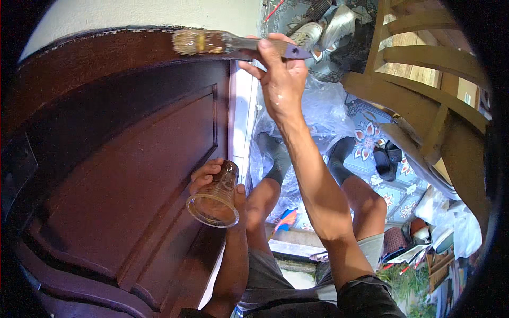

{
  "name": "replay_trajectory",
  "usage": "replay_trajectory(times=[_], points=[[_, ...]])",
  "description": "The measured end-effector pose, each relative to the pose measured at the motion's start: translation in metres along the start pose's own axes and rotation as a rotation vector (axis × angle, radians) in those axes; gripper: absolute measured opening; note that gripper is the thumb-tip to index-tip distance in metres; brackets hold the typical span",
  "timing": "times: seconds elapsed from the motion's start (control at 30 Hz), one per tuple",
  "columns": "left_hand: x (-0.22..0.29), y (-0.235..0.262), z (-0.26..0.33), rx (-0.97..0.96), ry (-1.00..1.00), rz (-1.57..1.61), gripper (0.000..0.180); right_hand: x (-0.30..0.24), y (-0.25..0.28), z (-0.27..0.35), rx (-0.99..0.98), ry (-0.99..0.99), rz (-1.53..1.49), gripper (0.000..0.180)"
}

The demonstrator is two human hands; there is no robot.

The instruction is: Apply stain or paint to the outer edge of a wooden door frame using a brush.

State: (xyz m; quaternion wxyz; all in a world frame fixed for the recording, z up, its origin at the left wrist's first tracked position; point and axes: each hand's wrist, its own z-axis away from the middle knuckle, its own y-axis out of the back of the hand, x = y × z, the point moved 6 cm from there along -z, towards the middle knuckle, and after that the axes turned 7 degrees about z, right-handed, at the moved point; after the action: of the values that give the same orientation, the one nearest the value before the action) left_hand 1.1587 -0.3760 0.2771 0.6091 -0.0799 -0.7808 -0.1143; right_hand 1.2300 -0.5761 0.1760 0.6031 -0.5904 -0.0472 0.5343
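Observation:
My right hand (283, 82) is raised at the upper middle, fingers closed round the handle of a flat paintbrush (241, 45). The brush lies level, its pale, wet-looking bristles pointing left. They overlap the dark brown wooden frame (114, 50) under the cream wall; whether they touch it I cannot tell. Lower down, my left hand (205, 175) grips a clear plastic cup (212, 208), tilted with its wide rim toward me. Some brown liquid shows inside, near its base. Beside the cup stands a dark reddish-brown panelled door (143, 175).
Crumpled clear plastic sheeting (323, 106) covers part of the patterned tile floor (366, 135) around my feet. Pale shoes (323, 34) lie at the top, black sandals (387, 159) to the right. A wooden slatted piece of furniture (424, 95) bounds the right side, with mixed clutter below it.

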Motion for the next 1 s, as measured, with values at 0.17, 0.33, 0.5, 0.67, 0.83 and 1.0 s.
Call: replay_trajectory(times=[0.17,0.33,0.5,0.67,0.83,1.0], points=[[-0.011,0.003,0.005,0.083,0.015,0.002,0.058,0.025,0.014,-0.01,0.038,-0.037,0.14,0.033],[-0.015,0.005,0.009,0.053,0.019,-0.013,0.056,0.05,0.067,-0.022,0.17,-0.012,0.279,0.03],[-0.016,0.017,0.006,0.093,0.056,0.029,0.055,0.03,0.067,-0.016,0.192,-0.003,0.239,0.029],[-0.015,0.017,0.005,0.033,0.036,0.027,0.053,0.014,0.019,0.002,-0.098,0.033,0.024,0.028],[-0.018,0.016,0.001,0.008,0.013,0.029,0.05,0.047,0.044,-0.012,0.044,0.006,0.146,0.026],[-0.015,0.008,0.002,-0.036,0.012,-0.031,0.049,0.067,0.092,-0.023,0.19,0.019,0.348,0.026]])
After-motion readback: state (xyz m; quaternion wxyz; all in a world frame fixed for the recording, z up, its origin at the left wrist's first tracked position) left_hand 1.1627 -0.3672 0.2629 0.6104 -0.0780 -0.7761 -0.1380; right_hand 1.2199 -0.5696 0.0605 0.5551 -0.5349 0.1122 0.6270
